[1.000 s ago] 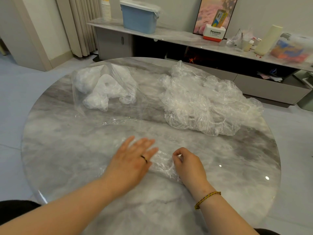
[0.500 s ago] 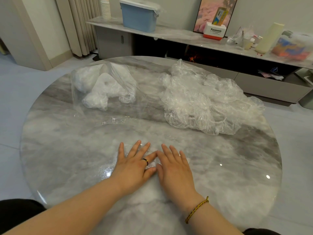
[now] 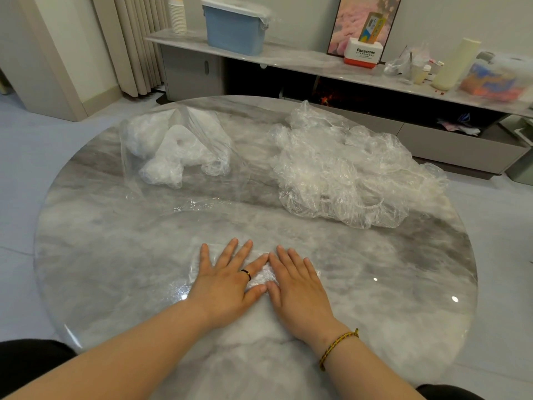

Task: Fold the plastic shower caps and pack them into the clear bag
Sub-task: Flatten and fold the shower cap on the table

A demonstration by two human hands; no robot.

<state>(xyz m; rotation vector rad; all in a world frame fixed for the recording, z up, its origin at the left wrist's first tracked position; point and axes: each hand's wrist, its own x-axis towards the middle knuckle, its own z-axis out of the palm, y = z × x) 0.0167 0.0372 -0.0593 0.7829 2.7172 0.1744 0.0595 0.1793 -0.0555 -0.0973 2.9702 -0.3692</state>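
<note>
- Hands: left hand point(image 3: 227, 280) and right hand point(image 3: 297, 287) lie flat side by side at lower centre of the frame, fingers straight and slightly spread. The index fingertips meet, and the thumbs sit close together.
- Both palms press a flattened shower cap point(image 3: 261, 280) against the round marble table point(image 3: 115, 255). A small white bunch of it shows in the gap between the hands, and thin film edges out beyond the left hand.
- Clear bag point(image 3: 135, 180) lies at upper left of the table, well apart from the hands. Folded caps point(image 3: 170, 157) sit inside it as white bundles.
- Loose pile of unfolded caps point(image 3: 346, 174) sits at upper right of the table, apart from the bag.
- Left hand wears a dark ring point(image 3: 246, 274); right wrist carries a braided bracelet point(image 3: 337, 346).
- Top of frame: blue bin point(image 3: 235, 27) stands on a long low shelf point(image 3: 302, 60).
</note>
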